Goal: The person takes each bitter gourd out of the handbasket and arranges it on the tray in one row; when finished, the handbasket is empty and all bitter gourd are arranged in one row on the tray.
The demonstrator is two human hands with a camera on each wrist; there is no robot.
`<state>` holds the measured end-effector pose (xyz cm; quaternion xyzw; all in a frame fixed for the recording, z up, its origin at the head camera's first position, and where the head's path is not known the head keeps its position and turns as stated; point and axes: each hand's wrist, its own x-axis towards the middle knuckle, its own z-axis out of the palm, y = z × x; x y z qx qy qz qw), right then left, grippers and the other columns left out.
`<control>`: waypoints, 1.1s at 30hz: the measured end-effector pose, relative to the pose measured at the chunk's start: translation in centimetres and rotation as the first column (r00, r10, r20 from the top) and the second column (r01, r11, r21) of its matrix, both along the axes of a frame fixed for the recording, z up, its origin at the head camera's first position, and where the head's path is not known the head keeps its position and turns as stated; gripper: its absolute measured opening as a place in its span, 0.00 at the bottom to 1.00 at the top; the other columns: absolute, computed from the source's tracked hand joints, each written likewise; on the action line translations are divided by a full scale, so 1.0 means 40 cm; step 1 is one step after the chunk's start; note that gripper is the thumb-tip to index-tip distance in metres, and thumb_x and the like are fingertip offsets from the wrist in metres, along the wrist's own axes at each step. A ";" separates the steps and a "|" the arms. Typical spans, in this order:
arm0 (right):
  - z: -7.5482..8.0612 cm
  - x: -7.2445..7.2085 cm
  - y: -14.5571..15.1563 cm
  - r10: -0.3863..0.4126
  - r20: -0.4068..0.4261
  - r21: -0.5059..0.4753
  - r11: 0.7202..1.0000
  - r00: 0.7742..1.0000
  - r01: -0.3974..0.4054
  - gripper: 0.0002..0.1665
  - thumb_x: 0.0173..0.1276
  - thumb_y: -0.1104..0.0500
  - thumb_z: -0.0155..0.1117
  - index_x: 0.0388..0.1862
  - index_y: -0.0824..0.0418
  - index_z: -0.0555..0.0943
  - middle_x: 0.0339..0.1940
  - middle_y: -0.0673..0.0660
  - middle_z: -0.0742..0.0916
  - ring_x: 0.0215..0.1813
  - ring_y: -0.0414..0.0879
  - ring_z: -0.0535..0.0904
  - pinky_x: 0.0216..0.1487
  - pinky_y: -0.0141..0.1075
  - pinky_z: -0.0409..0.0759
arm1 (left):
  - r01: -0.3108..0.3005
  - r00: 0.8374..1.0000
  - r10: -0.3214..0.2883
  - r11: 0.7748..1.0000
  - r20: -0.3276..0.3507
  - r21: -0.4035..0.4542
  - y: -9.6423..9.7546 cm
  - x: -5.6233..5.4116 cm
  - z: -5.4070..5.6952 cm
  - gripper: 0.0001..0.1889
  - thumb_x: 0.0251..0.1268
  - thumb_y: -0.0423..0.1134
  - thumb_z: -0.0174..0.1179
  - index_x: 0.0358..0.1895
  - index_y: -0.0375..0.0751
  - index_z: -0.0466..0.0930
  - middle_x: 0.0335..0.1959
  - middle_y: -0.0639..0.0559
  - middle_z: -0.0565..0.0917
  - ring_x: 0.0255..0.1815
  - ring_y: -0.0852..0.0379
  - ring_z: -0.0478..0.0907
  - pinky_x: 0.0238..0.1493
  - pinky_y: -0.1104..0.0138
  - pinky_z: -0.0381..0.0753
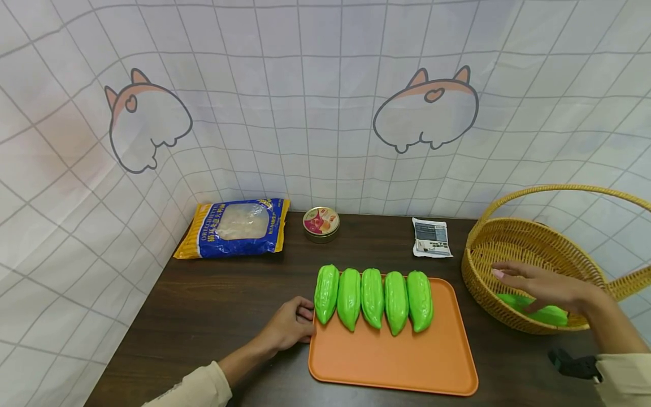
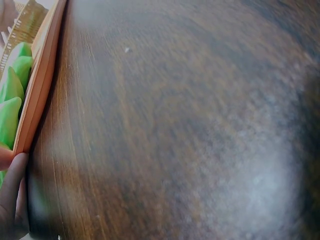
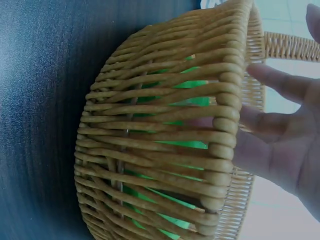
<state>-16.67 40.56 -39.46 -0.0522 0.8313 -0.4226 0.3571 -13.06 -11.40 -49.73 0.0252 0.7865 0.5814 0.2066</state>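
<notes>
Several bright green, ridged, pointed bitter melons [image 1: 373,298] lie side by side in a row along the far part of an orange tray [image 1: 386,362]. My left hand [image 1: 290,325] is at the tray's left edge, the thumb and fingers pinching the rim in the left wrist view. On the right, my right hand [image 1: 551,285] reaches into a woven basket [image 1: 534,243], fingers extended and spread. Under it lies another green bitter melon [image 1: 551,315], partly covered by the hand. Whether the fingertips touch this melon I cannot tell. Through the basket's weave, the right wrist view shows green.
A blue and yellow pasta bag [image 1: 239,226], a round tin [image 1: 321,223] and a small white packet [image 1: 431,237] stand along the back by the cloth-covered wall. The basket's tall handle [image 1: 559,188] arches over it. A black strap [image 1: 574,364] is near the right sleeve.
</notes>
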 end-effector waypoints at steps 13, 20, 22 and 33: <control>0.021 -0.037 0.020 0.070 -0.419 0.218 0.976 0.905 0.025 0.35 0.81 0.48 0.46 0.75 0.71 0.61 0.68 0.77 0.72 0.66 0.75 0.70 0.54 0.61 0.81 | 0.002 1.000 -0.002 1.000 -0.002 -0.007 0.001 0.001 0.003 0.28 0.46 0.25 0.64 0.56 0.28 0.72 0.44 0.41 0.78 0.37 0.56 0.80 0.33 0.62 0.90; 0.031 -0.071 0.089 0.036 -0.388 0.224 0.973 0.921 0.057 0.37 0.81 0.48 0.48 0.75 0.73 0.58 0.67 0.82 0.70 0.61 0.73 0.76 0.52 0.57 0.84 | 0.006 1.000 -0.006 1.000 0.009 -0.006 0.000 0.000 0.003 0.28 0.46 0.24 0.64 0.57 0.28 0.72 0.44 0.40 0.78 0.37 0.56 0.80 0.32 0.62 0.90; 0.032 -0.077 0.106 0.028 -0.372 0.238 0.969 0.928 0.067 0.39 0.80 0.46 0.49 0.76 0.72 0.58 0.68 0.82 0.69 0.61 0.73 0.75 0.54 0.58 0.84 | 0.007 1.000 -0.007 1.000 0.011 -0.005 -0.001 0.000 0.003 0.28 0.46 0.24 0.64 0.57 0.28 0.71 0.44 0.40 0.77 0.37 0.55 0.80 0.33 0.62 0.90; 0.007 -0.098 0.168 0.045 -0.360 0.340 0.936 0.932 0.086 0.41 0.77 0.46 0.56 0.73 0.77 0.60 0.66 0.85 0.70 0.57 0.73 0.77 0.51 0.58 0.84 | 0.008 1.000 -0.008 1.000 0.010 0.002 0.000 -0.001 0.004 0.29 0.45 0.24 0.64 0.57 0.27 0.72 0.44 0.40 0.78 0.36 0.55 0.79 0.32 0.62 0.89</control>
